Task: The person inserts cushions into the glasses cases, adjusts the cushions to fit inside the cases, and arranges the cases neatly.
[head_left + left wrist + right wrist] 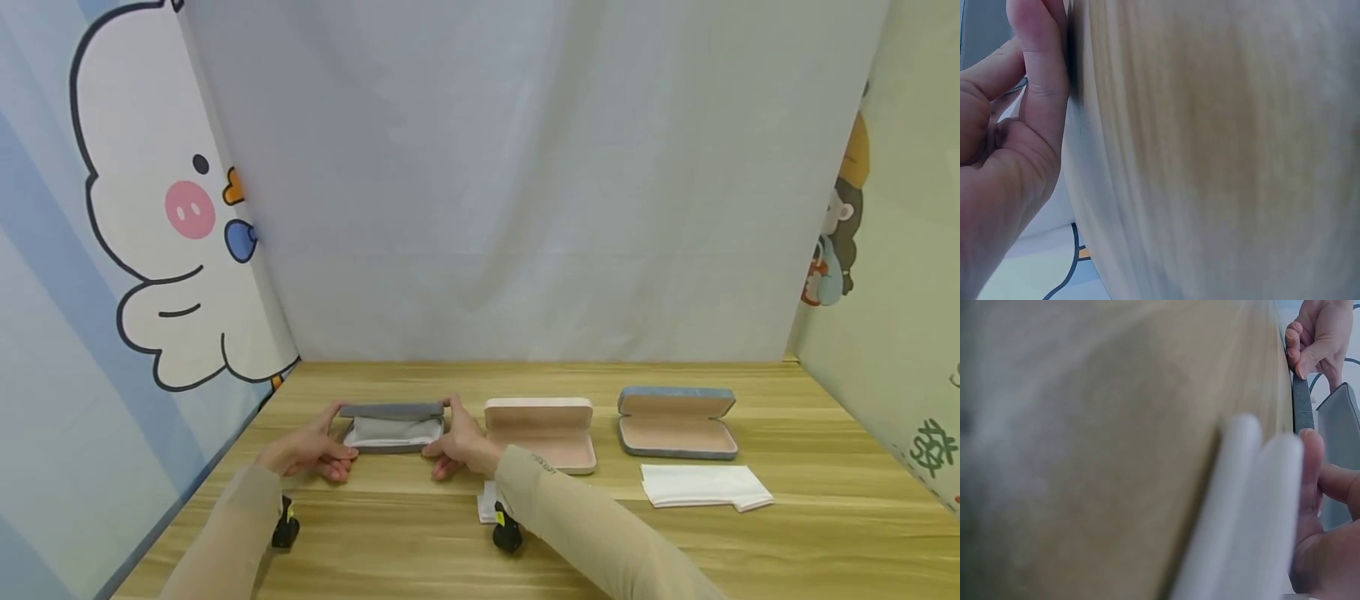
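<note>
A grey glasses case (392, 411) lies at the left of the table, its lid partly raised. Inside it is a folded pale cloth (396, 430). My left hand (313, 452) grips the case's left end, thumb at the front of the base and a finger up at the lid. At the right end, my right hand (459, 443) holds it the same way. In the right wrist view the grey base (1302, 403) runs between both hands. The left wrist view shows my curled left fingers (1044, 81), with most of the case hidden.
Right of my right hand stands an open white glasses case (538, 403); beyond it is an open blue one (677, 393). A folded white cloth (701, 485) lies before the blue case. Another white cloth (487, 503) is partly under my right forearm. Curtains hang behind.
</note>
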The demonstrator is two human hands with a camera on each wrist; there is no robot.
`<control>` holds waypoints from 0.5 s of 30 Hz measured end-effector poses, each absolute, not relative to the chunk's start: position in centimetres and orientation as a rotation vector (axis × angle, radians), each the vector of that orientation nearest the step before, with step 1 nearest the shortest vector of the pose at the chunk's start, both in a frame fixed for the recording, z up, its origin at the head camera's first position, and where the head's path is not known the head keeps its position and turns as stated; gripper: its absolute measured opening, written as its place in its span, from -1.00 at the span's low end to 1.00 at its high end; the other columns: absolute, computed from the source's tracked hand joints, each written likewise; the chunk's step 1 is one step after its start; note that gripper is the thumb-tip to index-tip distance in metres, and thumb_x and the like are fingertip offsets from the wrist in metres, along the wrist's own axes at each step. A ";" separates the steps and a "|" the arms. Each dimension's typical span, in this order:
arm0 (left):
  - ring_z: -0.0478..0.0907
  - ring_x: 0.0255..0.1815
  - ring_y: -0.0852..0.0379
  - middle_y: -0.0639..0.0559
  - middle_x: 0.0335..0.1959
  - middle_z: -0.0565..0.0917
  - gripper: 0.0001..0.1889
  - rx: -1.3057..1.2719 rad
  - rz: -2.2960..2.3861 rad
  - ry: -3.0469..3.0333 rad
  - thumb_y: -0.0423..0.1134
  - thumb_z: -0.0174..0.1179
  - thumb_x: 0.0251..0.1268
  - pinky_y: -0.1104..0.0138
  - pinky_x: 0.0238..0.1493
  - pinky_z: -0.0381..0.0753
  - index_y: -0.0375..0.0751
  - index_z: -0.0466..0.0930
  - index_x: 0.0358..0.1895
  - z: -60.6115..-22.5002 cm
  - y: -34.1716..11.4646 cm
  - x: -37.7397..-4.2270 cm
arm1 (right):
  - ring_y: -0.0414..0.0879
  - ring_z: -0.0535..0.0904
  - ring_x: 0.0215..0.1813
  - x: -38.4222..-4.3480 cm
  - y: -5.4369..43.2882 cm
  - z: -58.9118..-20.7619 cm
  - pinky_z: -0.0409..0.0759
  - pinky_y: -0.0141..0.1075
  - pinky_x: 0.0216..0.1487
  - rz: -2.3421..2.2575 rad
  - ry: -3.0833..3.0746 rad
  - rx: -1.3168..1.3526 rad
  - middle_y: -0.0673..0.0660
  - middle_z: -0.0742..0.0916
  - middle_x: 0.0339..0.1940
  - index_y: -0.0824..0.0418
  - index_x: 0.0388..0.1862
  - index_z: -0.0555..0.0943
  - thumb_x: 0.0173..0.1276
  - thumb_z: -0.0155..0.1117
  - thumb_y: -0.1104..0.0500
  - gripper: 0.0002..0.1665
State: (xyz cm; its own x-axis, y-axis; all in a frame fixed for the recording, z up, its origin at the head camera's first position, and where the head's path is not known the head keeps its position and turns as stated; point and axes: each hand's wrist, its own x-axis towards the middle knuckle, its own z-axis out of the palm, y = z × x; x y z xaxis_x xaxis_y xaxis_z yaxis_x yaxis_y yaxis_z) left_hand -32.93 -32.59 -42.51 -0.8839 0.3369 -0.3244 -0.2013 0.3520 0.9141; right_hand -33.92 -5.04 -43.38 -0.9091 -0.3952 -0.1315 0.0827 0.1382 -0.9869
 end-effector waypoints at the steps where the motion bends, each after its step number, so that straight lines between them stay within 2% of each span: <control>1: 0.65 -0.60 0.14 -0.07 -0.56 0.65 -0.01 0.117 1.554 2.159 -0.46 0.13 0.33 0.33 -0.49 0.73 0.05 -0.49 0.49 -42.5 -32.6 -32.9 | -0.11 0.52 -0.82 -33.9 -5.0 -43.4 0.57 -0.34 -0.79 -1.824 2.064 -0.301 0.54 0.67 -0.45 0.06 0.31 0.15 0.09 0.33 0.55 -0.09; 8: 0.64 -0.61 0.15 -0.09 -0.55 0.64 -0.16 0.135 1.559 2.155 -0.48 0.12 0.33 0.35 -0.52 0.71 0.05 -0.29 0.43 -42.5 -32.5 -32.9 | -0.11 0.52 -0.81 -34.0 -5.0 -43.5 0.57 -0.34 -0.78 -1.821 2.062 -0.305 0.49 0.66 -0.44 0.07 0.32 0.13 0.10 0.33 0.55 -0.08; 15: 0.63 -0.61 0.15 -0.10 -0.54 0.63 -0.20 0.147 1.560 2.158 -0.49 0.11 0.34 0.35 -0.53 0.71 0.02 -0.25 0.41 -42.3 -32.4 -32.8 | -0.10 0.52 -0.81 -34.0 -5.0 -43.5 0.58 -0.34 -0.78 -1.826 2.050 -0.308 0.46 0.64 -0.49 0.10 0.30 0.13 0.10 0.30 0.58 -0.10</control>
